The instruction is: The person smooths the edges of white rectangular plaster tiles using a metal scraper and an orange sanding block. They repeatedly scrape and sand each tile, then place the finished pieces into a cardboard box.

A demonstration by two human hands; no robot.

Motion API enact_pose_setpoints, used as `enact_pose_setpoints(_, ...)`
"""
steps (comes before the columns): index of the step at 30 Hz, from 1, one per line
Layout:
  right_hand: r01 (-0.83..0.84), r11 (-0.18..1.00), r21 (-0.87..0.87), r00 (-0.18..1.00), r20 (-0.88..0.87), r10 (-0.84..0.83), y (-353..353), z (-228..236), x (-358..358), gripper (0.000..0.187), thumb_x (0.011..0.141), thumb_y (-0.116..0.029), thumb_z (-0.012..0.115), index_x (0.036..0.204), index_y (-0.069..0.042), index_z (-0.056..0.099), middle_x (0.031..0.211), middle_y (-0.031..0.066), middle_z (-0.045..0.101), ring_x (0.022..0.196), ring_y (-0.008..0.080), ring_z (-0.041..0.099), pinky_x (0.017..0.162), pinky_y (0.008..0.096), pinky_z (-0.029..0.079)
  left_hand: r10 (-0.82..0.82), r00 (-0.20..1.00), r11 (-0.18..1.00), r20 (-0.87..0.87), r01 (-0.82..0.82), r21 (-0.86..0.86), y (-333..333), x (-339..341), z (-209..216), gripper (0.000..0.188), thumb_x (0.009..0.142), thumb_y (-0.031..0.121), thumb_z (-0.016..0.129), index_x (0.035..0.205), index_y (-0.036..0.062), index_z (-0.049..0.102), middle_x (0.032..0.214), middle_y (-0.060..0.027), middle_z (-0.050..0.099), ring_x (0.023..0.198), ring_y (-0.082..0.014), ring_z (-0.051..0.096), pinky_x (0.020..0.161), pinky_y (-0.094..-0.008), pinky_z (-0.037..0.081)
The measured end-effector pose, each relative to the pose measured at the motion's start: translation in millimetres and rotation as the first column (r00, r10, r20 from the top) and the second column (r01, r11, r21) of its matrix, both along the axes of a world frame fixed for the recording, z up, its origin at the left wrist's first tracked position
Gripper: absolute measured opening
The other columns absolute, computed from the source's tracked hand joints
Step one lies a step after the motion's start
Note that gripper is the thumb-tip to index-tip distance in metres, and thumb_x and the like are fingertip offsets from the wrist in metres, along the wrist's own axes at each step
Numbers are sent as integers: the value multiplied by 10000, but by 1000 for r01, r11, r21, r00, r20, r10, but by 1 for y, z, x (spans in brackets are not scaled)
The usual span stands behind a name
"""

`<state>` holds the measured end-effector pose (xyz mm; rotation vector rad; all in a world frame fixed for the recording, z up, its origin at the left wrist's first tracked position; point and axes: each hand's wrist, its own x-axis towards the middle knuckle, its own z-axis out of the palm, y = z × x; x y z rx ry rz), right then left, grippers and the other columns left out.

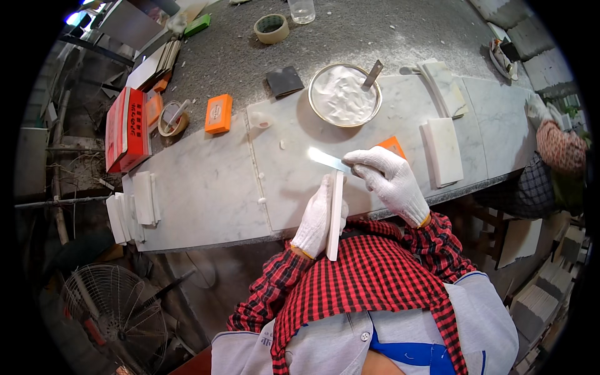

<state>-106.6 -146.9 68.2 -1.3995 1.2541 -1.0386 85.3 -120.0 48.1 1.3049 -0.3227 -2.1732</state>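
Observation:
My left hand (pixel 315 215), in a white knitted glove, is closed around a narrow white stone slab (pixel 335 219) held on edge near my body. My right hand (pixel 390 178), gloved alike, pinches a flat metal scraper blade (pixel 327 159). The blade lies across the slab's far end and points left; whether it touches is hard to tell. Beyond my hands stands a round metal bowl (pixel 310 103) filled with white paste (pixel 342 94). A second metal blade (pixel 373 74) sticks out of the paste. Partly behind my right hand lies an orange block (pixel 391 147).
White slabs (pixel 443 153) are stacked at the right, others (pixel 134 206) at the left table edge. An orange box (pixel 218 114), a dark sanding sheet (pixel 284 82), tape rolls (pixel 271 29) and a red box (pixel 127 131) stand around. A fan (pixel 115 319) is lower left; another person (pixel 553 147) works far right.

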Motion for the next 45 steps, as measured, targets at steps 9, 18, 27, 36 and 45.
enact_pose_setpoints(9,-132,951,-278,939,-344,30,1,13,2,321,945,-82,731,1262,-31,723,953,72,677,833,160,653,748,285,539,4,1000,1000,19,-4,8,2,2,-5,599,1104,587,427,1400,87,571,680,-17,557,498,-112,517,440,-259,448)
enact_pose_setpoints(18,-38,901,431,943,315,-111,-1,31,0,343,1061,-143,593,1380,-46,674,850,-10,645,734,16,562,575,181,421,-12,1000,999,-14,11,-42,3,1,-3,584,1109,569,434,1400,83,576,678,-8,550,505,-105,505,442,-262,433)
enact_pose_setpoints(27,36,983,183,973,217,-76,5,7,19,317,1025,-23,603,1323,-12,710,1009,44,730,855,65,660,728,225,537,-16,980,998,196,29,-62,7,-5,-2,666,1114,592,377,1480,62,550,607,-9,535,460,-112,505,398,-270,416)
enact_pose_setpoints(36,126,978,168,980,135,-149,28,6,24,299,1006,5,620,1285,12,727,1102,94,765,925,104,699,816,256,567,-46,961,990,274,80,-114,14,-9,2,666,1122,587,350,1455,55,574,612,-27,547,475,-128,523,435,-287,445)
enact_pose_setpoints(45,97,954,283,957,235,-167,43,14,21,295,1014,-12,626,1292,11,724,1004,55,746,801,58,608,733,220,524,-18,966,993,259,48,-112,16,-11,-1,645,1109,599,385,1389,59,598,607,-28,539,454,-136,507,411,-290,428)
